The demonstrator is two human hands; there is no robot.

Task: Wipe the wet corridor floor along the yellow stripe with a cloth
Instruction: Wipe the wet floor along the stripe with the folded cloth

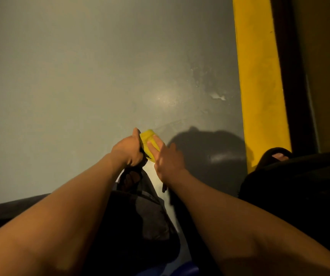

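A folded yellow cloth [147, 138] is held up over the grey corridor floor [80, 86], between both hands. My left hand [129, 150] grips its left edge, fingers curled and thumb on top. My right hand [167, 158] lies against the cloth's right side with its fingers straight along the fabric. The yellow stripe [259, 80] runs up the right side of the floor. A wet patch with glistening streaks [210, 86] lies just left of the stripe, ahead of the hands.
A dark strip [291, 76] and a wall border the stripe on the right. A black sandal with toes showing [275, 156] stands on the stripe at the lower right. A dark bag or garment [140, 212] hangs between my forearms. Shadow covers the floor right of the hands.
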